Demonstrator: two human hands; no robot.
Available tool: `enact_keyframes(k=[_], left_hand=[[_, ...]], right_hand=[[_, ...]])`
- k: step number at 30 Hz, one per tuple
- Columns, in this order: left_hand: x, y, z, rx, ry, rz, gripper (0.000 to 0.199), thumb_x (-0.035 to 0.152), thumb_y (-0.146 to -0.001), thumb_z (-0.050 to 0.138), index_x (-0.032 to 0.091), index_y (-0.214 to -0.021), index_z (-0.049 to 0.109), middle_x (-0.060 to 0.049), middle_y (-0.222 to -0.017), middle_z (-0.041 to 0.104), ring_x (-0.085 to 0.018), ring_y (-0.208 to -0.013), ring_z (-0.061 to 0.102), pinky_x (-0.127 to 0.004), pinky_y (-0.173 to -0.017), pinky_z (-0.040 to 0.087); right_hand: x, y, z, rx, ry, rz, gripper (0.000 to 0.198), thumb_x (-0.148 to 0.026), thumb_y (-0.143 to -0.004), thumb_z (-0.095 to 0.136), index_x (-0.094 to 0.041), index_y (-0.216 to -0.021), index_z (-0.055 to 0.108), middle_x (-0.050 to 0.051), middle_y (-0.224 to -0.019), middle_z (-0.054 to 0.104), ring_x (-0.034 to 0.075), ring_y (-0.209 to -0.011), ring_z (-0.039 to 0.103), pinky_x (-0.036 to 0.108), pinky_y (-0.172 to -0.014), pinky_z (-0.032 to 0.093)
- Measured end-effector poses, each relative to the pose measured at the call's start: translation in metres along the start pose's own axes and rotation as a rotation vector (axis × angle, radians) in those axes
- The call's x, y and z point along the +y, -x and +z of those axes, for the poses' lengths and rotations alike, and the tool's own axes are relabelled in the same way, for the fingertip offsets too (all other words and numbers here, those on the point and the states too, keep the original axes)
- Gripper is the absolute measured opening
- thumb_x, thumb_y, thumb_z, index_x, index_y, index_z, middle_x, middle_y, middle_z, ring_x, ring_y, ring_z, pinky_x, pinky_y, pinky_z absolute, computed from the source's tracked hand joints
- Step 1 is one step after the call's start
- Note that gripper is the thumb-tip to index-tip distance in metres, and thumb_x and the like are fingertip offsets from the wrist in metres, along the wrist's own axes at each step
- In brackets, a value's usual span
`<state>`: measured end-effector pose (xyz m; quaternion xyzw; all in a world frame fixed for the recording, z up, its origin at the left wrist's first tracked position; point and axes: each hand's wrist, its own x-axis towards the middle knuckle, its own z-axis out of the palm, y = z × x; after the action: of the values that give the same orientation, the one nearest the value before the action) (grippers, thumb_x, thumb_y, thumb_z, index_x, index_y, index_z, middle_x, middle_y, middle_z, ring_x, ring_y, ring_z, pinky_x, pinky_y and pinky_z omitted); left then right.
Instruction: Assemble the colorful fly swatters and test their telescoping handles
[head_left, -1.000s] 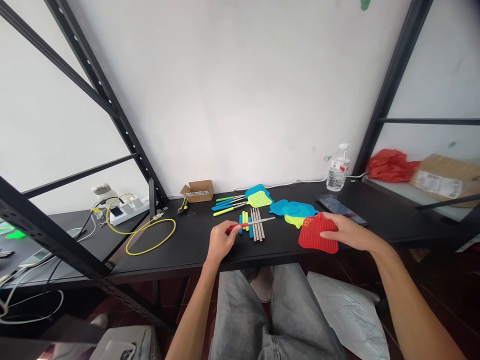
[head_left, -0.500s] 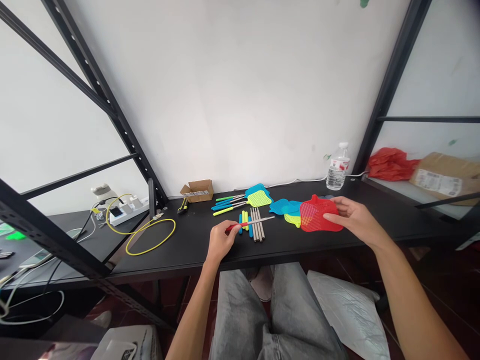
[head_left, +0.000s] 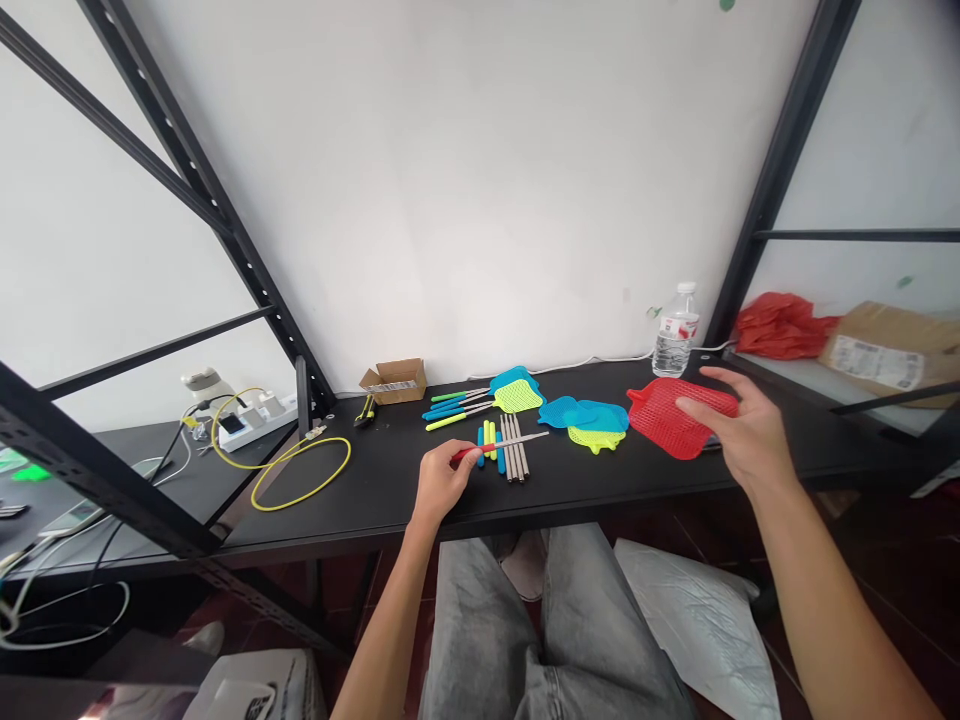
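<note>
My left hand (head_left: 444,482) pinches the red grip of a fly swatter handle (head_left: 517,441), whose metal rod points right across the parts lying below. Between the thumb and fingers of my right hand (head_left: 756,432) is a red perforated fly swatter head (head_left: 664,415), tilted, its narrow neck toward the left. Loose blue heads (head_left: 581,414) overlap a yellow-green head (head_left: 596,438) just left of it. Under the rod lie several metal tubes (head_left: 514,460) side by side, with short blue and yellow grips (head_left: 489,432) next to them.
Swatters with rods attached (head_left: 519,396) are stacked toward the wall. A small open cardboard box (head_left: 395,383), a yellow-black cutter (head_left: 365,410) and a looped yellow cable (head_left: 349,470) are on the left. A water bottle (head_left: 675,335) stands at the back right beside the black rack post (head_left: 780,150).
My right hand has moved right with the red head, which has turned so its neck points left. More of the blue and yellow-green heads shows. My left hand stays put.
</note>
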<state>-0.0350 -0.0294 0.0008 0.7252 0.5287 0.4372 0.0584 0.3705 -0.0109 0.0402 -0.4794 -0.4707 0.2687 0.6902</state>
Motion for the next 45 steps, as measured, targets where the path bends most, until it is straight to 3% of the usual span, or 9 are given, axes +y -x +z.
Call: enact_keyframes(k=[6, 15, 20, 31, 45], left_hand=[[0.001, 0.0, 0.0, 0.0, 0.012, -0.002, 0.033, 0.045, -0.092, 0.053, 0.02, -0.089, 0.073, -0.003, -0.078, 0.071, -0.015, -0.064, 0.06, -0.024, -0.06, 0.042], [0.003, 0.0, -0.001, -0.013, 0.046, 0.026, 0.032, 0.044, -0.091, 0.054, 0.019, -0.089, 0.073, -0.004, -0.077, 0.07, -0.014, -0.064, 0.059, -0.024, -0.061, 0.042], [0.004, 0.0, -0.001, -0.019, 0.059, 0.038, 0.031, 0.043, -0.091, 0.056, 0.018, -0.09, 0.074, -0.004, -0.076, 0.068, -0.014, -0.064, 0.058, -0.023, -0.061, 0.042], [0.004, -0.001, 0.0, -0.026, 0.074, 0.045, 0.029, 0.041, -0.091, 0.057, 0.017, -0.09, 0.074, -0.003, -0.074, 0.067, -0.013, -0.063, 0.055, -0.023, -0.06, 0.04], [0.005, 0.0, -0.001, -0.032, 0.075, 0.051, 0.03, 0.042, -0.091, 0.057, 0.018, -0.089, 0.074, -0.004, -0.075, 0.067, -0.014, -0.064, 0.056, -0.023, -0.06, 0.04]], right_hand=[[0.003, -0.002, 0.005, 0.057, -0.205, -0.025, 0.068, -0.034, -0.064, 0.085, -0.026, -0.126, 0.057, 0.008, -0.1, 0.07, 0.031, -0.095, 0.067, 0.047, -0.087, 0.055], [0.019, 0.019, 0.048, -0.279, -0.024, 0.107, 0.061, -0.049, -0.07, 0.077, -0.024, -0.121, 0.058, 0.006, -0.095, 0.072, 0.028, -0.083, 0.071, 0.042, -0.074, 0.059], [0.032, 0.032, 0.07, -0.362, 0.026, 0.101, 0.057, -0.051, -0.071, 0.075, -0.022, -0.117, 0.06, 0.006, -0.094, 0.072, 0.028, -0.085, 0.07, 0.04, -0.075, 0.057], [0.039, 0.038, 0.08, -0.257, -0.083, 0.142, 0.049, -0.046, -0.068, 0.079, -0.024, -0.109, 0.065, 0.005, -0.087, 0.072, 0.026, -0.078, 0.068, 0.037, -0.071, 0.054], [0.044, 0.038, 0.083, -0.243, -0.05, 0.12, 0.047, -0.046, -0.069, 0.079, -0.023, -0.107, 0.065, 0.005, -0.089, 0.072, 0.025, -0.08, 0.067, 0.037, -0.072, 0.053]])
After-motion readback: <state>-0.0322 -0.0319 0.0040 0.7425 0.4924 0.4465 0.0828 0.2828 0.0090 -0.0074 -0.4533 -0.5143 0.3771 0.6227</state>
